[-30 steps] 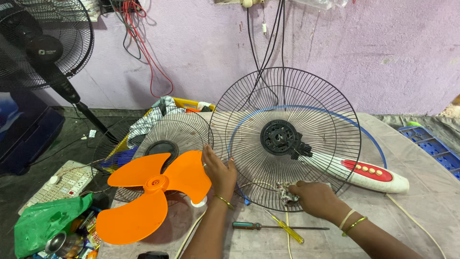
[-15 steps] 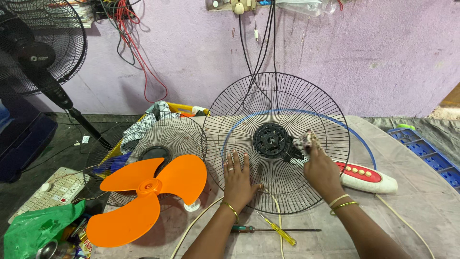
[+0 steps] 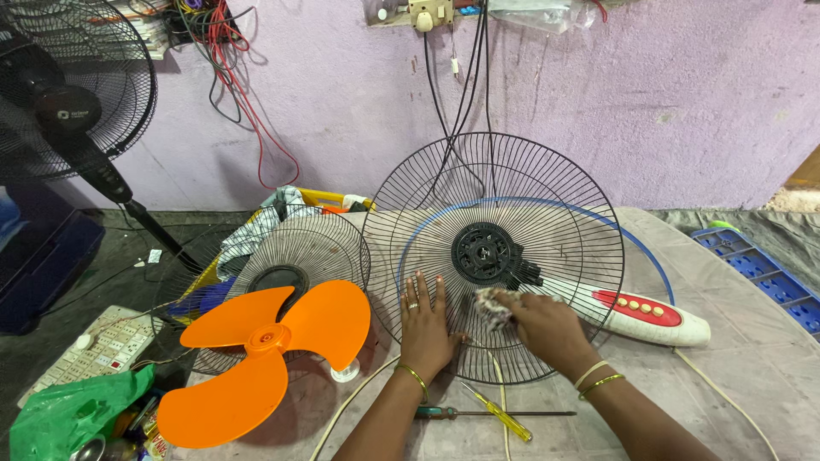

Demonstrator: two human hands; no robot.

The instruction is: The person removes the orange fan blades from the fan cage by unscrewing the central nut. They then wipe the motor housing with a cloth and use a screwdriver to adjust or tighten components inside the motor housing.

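A black wire fan guard (image 3: 495, 171) stands tilted on the table with its black hub (image 3: 483, 253) in the middle. My left hand (image 3: 424, 329) lies flat with fingers spread against the guard's lower left wires. My right hand (image 3: 547, 323) is shut on a crumpled dirty cloth (image 3: 493, 305), pressed on the wires just below the hub. Behind the guard lies a white fan body with a red button panel (image 3: 639, 309) and a blue ring (image 3: 649, 256).
An orange three-blade fan propeller (image 3: 265, 350) rests on a second wire guard (image 3: 312, 248) at the left. Two screwdrivers (image 3: 491, 411) lie near the table's front edge. A standing black fan (image 3: 64, 94), a green bag (image 3: 68, 414) and a blue tray (image 3: 760, 273) surround the table.
My right hand with the cloth has slid from the guard's lower rim up past the hub, then down to just below it. My left hand moved rightward onto the wires.
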